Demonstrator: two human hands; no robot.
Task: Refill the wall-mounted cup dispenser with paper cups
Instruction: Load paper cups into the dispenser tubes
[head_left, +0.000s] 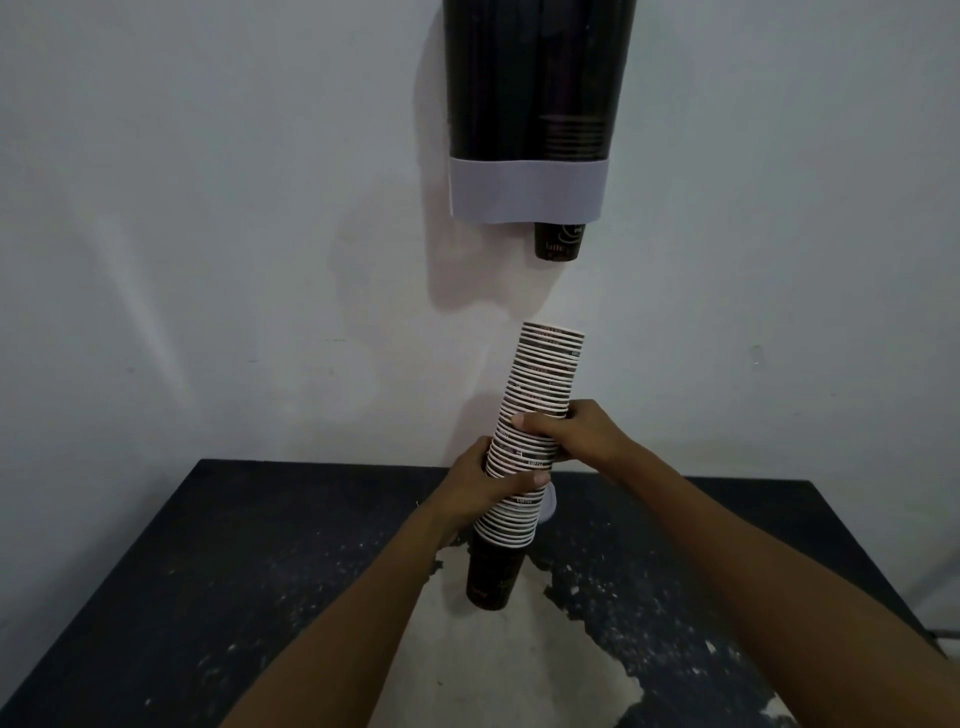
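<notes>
A tall stack of dark paper cups (540, 374) with white rims is held upright and slightly tilted above the table, below the dispenser. My left hand (480, 488) grips the stack's lower part from the left. My right hand (566, 431) wraps around its middle from the right. The wall-mounted cup dispenser (535, 104) is a dark tube with a light grey band at its bottom. One dark cup (558, 240) pokes out beneath the band. The dispenser's top is out of frame.
A black table (260, 561) with worn, peeling pale patches stands against the white wall (208, 234). A small pale round object (549, 506) lies on the table behind the stack, mostly hidden.
</notes>
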